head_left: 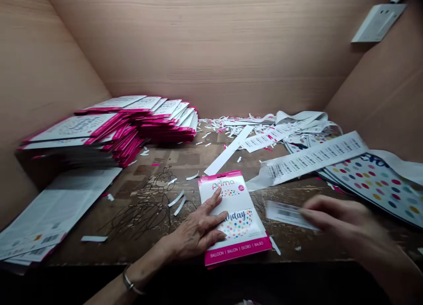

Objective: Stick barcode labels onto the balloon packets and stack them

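Note:
A white and pink balloon packet (236, 225) lies face up near the table's front edge, perhaps with others under it. My left hand (203, 228) rests on its left side, fingers spread flat over the printed front. To the right of the packet, my right hand (343, 221) pinches a barcode label (289, 214) between thumb and fingers; hand and label are blurred by motion. Behind that hand stretches a strip of barcode labels (313, 157), its near end close to the packet's upper right corner.
Stacked balloon packets (132, 124) fill the back left, with more packets (49, 221) lying face down at the front left. Polka-dot balloons (373, 181) lie on the right. Paper scraps (231, 126) litter the back, beside a plain white strip (228, 151). Cardboard-coloured walls (214, 49) enclose the table.

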The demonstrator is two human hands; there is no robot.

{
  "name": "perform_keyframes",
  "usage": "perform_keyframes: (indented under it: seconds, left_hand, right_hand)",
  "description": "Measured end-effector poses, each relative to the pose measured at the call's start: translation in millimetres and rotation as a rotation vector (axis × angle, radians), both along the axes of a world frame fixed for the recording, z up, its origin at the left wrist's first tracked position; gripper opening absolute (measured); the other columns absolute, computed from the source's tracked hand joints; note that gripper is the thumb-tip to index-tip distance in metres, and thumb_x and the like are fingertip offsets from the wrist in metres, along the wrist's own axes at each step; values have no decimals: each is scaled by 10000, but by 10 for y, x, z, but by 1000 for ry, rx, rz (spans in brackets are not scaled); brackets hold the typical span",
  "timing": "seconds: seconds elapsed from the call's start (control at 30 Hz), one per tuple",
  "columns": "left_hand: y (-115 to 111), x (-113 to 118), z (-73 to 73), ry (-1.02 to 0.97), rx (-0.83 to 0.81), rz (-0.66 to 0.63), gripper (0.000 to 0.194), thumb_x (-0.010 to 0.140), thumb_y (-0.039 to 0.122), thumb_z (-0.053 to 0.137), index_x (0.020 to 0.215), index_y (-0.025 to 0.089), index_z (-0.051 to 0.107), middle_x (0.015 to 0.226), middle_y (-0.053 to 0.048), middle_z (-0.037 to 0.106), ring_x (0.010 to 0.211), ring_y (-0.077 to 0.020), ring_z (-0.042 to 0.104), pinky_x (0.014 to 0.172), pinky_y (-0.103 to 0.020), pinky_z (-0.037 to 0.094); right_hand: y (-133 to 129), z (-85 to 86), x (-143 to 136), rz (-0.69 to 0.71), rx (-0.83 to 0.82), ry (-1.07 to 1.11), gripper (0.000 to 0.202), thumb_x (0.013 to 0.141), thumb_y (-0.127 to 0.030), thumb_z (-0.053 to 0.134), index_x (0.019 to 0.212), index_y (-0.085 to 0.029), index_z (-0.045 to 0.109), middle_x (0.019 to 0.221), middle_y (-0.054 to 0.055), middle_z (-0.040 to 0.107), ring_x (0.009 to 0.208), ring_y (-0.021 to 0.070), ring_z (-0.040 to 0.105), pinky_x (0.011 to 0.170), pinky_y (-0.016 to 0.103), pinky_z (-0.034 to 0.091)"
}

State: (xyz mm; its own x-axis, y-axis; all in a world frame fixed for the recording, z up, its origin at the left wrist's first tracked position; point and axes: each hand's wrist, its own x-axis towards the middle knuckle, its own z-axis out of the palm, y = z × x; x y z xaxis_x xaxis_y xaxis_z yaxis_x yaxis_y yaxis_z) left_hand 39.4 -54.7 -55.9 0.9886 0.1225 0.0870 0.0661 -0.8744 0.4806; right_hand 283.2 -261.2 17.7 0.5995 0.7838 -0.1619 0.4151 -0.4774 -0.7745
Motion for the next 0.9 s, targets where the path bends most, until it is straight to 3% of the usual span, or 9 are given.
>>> perform_keyframes:
  seconds: [0.03,0.13,0.27,0.37,0.43,0.57,0.63,0.77,0.9]
  left_hand:
    - [-10,1,6,-8,-14,9,432,867,353,457,1263,180,476,1489,-95,129,1351,-282,93,1076,-420,245]
    - [-35,8,41,-8,-51,25,381,861,341,467,1198,177,531,1501,-81,42,1350,-291,110,1072,-396,262]
    - [-62,18,98,22,-100,33,313,854,320,480,1119,181,575,1486,-40,-153,1326,-305,218,1034,-339,329]
    - [-66,19,113,12,-105,31,341,845,304,498,1163,189,545,1475,-25,-198,1336,-313,175,1039,-343,322]
    - [-55,20,98,5,-80,17,360,851,320,488,1181,181,531,1487,-48,-142,1347,-313,114,1063,-379,282]
    - [-14,32,36,-29,8,-62,409,882,358,429,1226,144,488,1451,-109,259,1356,-266,104,1088,-427,225]
    - [-1,36,13,-31,32,-85,440,888,375,414,1253,133,456,1397,-107,372,1350,-250,156,1092,-434,214]
    - [-3,26,13,11,26,-85,468,897,390,383,1280,125,427,1397,-109,372,1336,-238,214,1102,-436,176]
    - [-4,16,48,70,-21,-62,526,889,433,372,1332,152,357,1415,-105,341,1340,-246,194,1097,-435,175]
  right_hand:
    - [258,-21,-53,135,-8,113,275,721,-437,574,619,-183,598,559,-26,519,548,105,451,506,216,348]
    - [899,-198,-196,304,-11,318,233,659,-366,601,557,-164,547,498,-41,459,492,87,395,477,216,312]
    - [1269,-534,-271,389,-104,263,197,646,-334,580,587,-148,558,513,-27,495,495,91,412,467,213,313]
    - [1304,-652,-269,385,-169,132,189,655,-328,573,613,-144,591,529,-9,537,499,103,441,453,217,306]
    - [1301,-641,-280,378,-198,60,191,661,-329,577,609,-148,603,530,3,559,498,114,461,455,224,305]
    - [1298,-514,-378,369,-241,-114,157,667,-293,587,585,-162,613,549,32,602,551,151,529,499,245,303]
    - [1272,-458,-455,364,-263,-268,147,688,-296,579,623,-172,625,603,53,635,627,185,571,541,262,309]
    - [1141,-450,-552,325,-359,-580,220,775,-399,529,826,-203,615,771,71,673,730,226,620,590,284,337]
    - [1056,-548,-454,174,-358,-524,544,735,-540,541,1117,-160,464,931,121,644,804,268,621,607,302,365]
